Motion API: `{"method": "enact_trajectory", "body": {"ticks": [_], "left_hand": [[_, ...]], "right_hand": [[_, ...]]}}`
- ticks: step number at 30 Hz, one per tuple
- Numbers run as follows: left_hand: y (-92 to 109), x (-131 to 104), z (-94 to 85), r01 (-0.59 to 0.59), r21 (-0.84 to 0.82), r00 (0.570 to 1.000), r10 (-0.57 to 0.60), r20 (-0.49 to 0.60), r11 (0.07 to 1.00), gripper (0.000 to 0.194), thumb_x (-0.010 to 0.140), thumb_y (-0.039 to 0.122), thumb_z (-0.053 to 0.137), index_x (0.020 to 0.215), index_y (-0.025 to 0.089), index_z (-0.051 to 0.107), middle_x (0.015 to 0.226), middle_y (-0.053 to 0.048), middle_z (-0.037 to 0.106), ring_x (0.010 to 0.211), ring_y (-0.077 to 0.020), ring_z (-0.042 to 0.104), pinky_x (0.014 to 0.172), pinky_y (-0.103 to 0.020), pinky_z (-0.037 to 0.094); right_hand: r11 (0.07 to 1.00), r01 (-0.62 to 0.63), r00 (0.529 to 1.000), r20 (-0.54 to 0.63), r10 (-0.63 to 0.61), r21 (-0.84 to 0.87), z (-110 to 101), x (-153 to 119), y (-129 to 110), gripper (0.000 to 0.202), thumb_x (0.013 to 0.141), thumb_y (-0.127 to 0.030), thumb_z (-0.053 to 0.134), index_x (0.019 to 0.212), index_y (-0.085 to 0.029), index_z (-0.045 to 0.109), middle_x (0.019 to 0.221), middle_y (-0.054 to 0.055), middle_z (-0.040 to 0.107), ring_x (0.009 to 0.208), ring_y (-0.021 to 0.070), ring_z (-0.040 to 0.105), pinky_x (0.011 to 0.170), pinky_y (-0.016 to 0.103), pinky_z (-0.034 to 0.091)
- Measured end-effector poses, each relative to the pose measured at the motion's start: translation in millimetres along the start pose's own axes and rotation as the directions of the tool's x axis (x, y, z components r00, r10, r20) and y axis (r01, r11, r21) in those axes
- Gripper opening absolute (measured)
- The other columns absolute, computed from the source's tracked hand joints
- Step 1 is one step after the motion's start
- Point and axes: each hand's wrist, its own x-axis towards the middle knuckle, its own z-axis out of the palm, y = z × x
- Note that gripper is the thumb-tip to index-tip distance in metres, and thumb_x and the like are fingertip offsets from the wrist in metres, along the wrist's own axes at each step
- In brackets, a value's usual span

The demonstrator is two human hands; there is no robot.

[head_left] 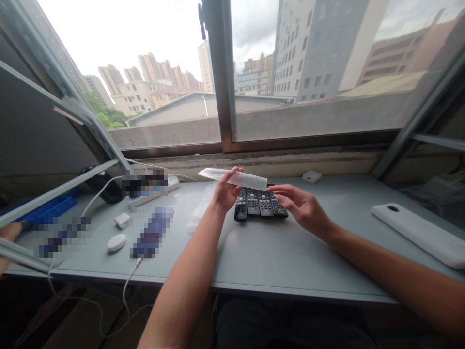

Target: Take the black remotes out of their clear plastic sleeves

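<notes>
My left hand (228, 189) is closed around a thin, translucent white plastic sleeve (254, 181), gripping it near its middle. The sleeve is held roughly level above the desk, its right end pointing toward my right hand (303, 206). Those right fingers are partly spread, with the fingertips at or just beside the sleeve's end; whether they touch it is unclear. Below the sleeve, several black remote controls (254, 206) lie side by side, their upper ends partly hidden. Left of my left wrist lies a pile of similar clear sleeves (199, 213).
The grey desk (261, 261) runs along a window. At left are a phone (152, 232) on a cable, a white oval case (116, 243), a white charger (122, 220) and a power strip (156, 191). A white elongated object (417, 232) lies right. Another person's hand (10, 235) shows far left.
</notes>
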Motion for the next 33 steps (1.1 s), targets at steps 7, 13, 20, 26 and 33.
{"method": "enact_trajectory", "body": {"ticks": [7,13,20,26,33], "left_hand": [[4.0,2.2,0.0,-0.042,-0.068,0.991,0.033,-0.13,0.997,0.028,0.088,0.028,0.083,0.114,0.019,0.077,0.111,-0.005,0.079,0.07,-0.009,0.066,0.048,-0.017,0.044],[3.7,2.5,-0.4,-0.072,-0.061,0.986,0.061,-0.157,0.996,0.026,0.091,0.03,0.081,0.115,0.021,0.077,0.114,-0.004,0.08,0.074,-0.0092,0.069,0.053,-0.016,0.047],[4.2,2.7,0.6,-0.092,-0.063,0.981,0.079,-0.175,0.994,0.022,0.089,0.03,0.082,0.108,0.021,0.075,0.108,-0.002,0.079,0.071,-0.0076,0.067,0.053,-0.015,0.047],[3.3,2.2,0.7,-0.083,-0.035,0.98,0.075,-0.186,0.996,0.024,0.088,0.032,0.083,0.109,0.021,0.077,0.11,-0.004,0.079,0.075,-0.0098,0.068,0.055,-0.017,0.048],[2.2,3.1,0.8,-0.077,-0.047,0.979,0.066,-0.193,0.996,0.016,0.088,0.028,0.083,0.099,0.02,0.075,0.105,-0.002,0.078,0.074,-0.0091,0.066,0.056,-0.017,0.046]], "right_hand": [[0.964,0.006,0.992,0.125,0.028,-0.266,-0.5,7.0,26.7,0.04,0.105,-0.052,0.064,0.13,-0.026,0.081,0.135,0.011,0.079,0.132,0.0355,0.071,0.12,0.057,0.052],[0.919,-0.094,0.993,0.036,0.116,-0.384,-5.7,15.2,47.5,0.033,0.103,-0.048,0.063,0.108,-0.025,0.085,0.119,0.01,0.084,0.116,0.035,0.076,0.111,0.057,0.057],[0.896,-0.052,0.995,0.051,0.083,-0.44,-20.9,17.7,65.0,0.027,0.096,-0.03,0.065,0.115,-0.024,0.083,0.127,0.012,0.078,0.12,0.0338,0.073,0.114,0.056,0.056],[0.901,-0.13,0.992,-0.056,0.117,-0.414,-26.2,19.5,87.5,0.058,0.087,-0.029,0.076,0.144,-0.02,0.072,0.147,0.018,0.068,0.132,0.0388,0.069,0.118,0.06,0.054],[0.883,-0.352,0.935,-0.156,0.318,-0.31,-30.3,18.7,79.5,0.078,0.084,-0.029,0.084,0.157,-0.017,0.061,0.126,0.016,0.08,0.107,0.0326,0.078,0.102,0.051,0.063]]}}
